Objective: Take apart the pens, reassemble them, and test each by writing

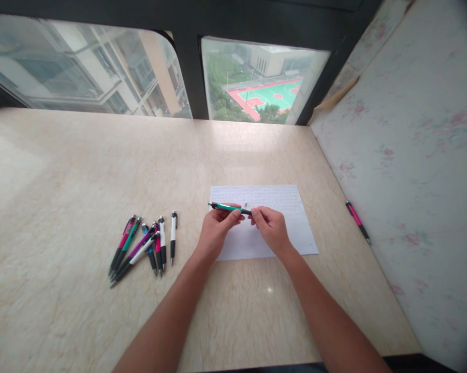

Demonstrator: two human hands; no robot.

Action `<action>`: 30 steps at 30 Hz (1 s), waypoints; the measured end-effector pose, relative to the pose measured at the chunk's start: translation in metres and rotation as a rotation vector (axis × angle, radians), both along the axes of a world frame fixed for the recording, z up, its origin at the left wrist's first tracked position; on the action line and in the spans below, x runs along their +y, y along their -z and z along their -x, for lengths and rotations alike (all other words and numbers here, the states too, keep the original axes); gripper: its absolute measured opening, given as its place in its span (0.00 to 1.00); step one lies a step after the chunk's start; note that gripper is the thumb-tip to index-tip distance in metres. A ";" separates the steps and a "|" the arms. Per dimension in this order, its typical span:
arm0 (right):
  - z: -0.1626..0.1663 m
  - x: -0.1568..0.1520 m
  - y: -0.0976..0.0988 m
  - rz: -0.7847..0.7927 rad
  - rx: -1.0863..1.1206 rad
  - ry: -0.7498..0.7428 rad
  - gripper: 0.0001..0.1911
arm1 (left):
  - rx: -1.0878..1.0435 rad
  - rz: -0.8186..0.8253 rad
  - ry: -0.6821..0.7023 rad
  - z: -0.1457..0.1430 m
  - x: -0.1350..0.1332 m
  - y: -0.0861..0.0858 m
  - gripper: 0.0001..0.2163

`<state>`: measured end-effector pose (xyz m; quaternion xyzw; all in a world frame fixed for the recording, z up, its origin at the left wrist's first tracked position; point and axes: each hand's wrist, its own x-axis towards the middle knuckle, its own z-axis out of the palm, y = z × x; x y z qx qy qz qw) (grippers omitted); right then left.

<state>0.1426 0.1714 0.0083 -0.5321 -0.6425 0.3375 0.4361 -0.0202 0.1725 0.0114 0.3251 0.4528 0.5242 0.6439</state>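
Both hands meet over a sheet of paper near the middle of the marble table, and between them they hold a green pen. The left hand pinches the pen's barrel between thumb and fingers, while the right hand closes its fingertips on the dark end nearest it — so each hand has a firm grasp on the same pen. The pen hangs just above the paper, not resting on it. Its long axis runs nearly level from left to right across the view, tilted slightly so the left end sits a touch farther from the person; the green part points left and sticks out past the left hand, the dark part points right into the right fingers. Which end carries the tip cannot be told. The paper is white, with faint handwriting in its upper half, and lies partly under both hands. To the left, well apart from the hands, a loose bunch of pens lies on the table — pink, green, purple, blue and white ones, fanned and partly overlapping. Far to the right a single pink pen lies beside the flowered wall covering.
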 end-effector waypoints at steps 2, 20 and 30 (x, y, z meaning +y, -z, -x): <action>-0.001 0.001 0.000 -0.001 0.022 -0.001 0.17 | -0.011 0.012 -0.026 0.000 0.000 -0.001 0.12; -0.017 0.013 0.022 -0.202 -0.437 0.270 0.09 | -0.171 0.025 -0.250 0.016 0.012 -0.001 0.13; -0.008 0.010 0.023 -0.194 -0.549 0.207 0.08 | -0.152 0.047 -0.216 0.012 0.010 0.006 0.13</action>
